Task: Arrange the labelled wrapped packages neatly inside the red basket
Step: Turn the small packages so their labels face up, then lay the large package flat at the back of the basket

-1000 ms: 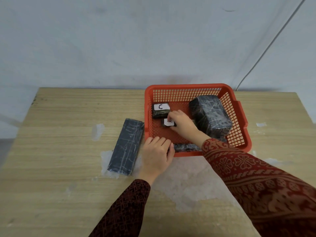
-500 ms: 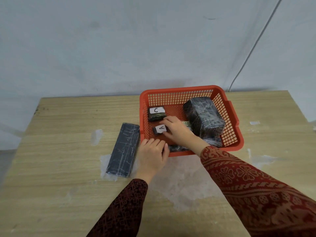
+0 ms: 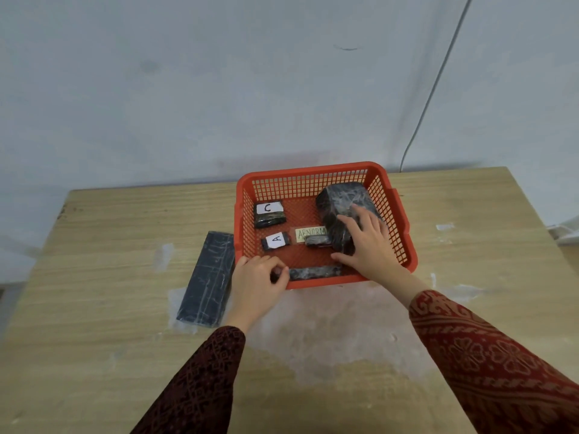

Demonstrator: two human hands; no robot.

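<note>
The red basket (image 3: 313, 172) stands at the table's far middle. Inside, at the left, lie a small package labelled C (image 3: 269, 214) and a smaller one labelled A (image 3: 276, 241). A large black wrapped package (image 3: 340, 198) fills the right side, and my right hand (image 3: 366, 242) lies on it with fingers spread over its top and near side. A small dark package (image 3: 317, 240) sits on a yellowish paper label (image 3: 308, 233) beside it. A long thin package (image 3: 315, 272) lies along the front wall. My left hand (image 3: 258, 280) grips the basket's front left rim.
A long flat black wrapped package (image 3: 208, 278) lies on the wooden table (image 3: 109, 277) just left of the basket. A grey wall rises behind the table, with a thin cable (image 3: 432, 89) hanging down it at the right.
My right hand has let go of package A, which stays at the basket's left, and has moved right onto the large black package. My left hand stays on the rim.
</note>
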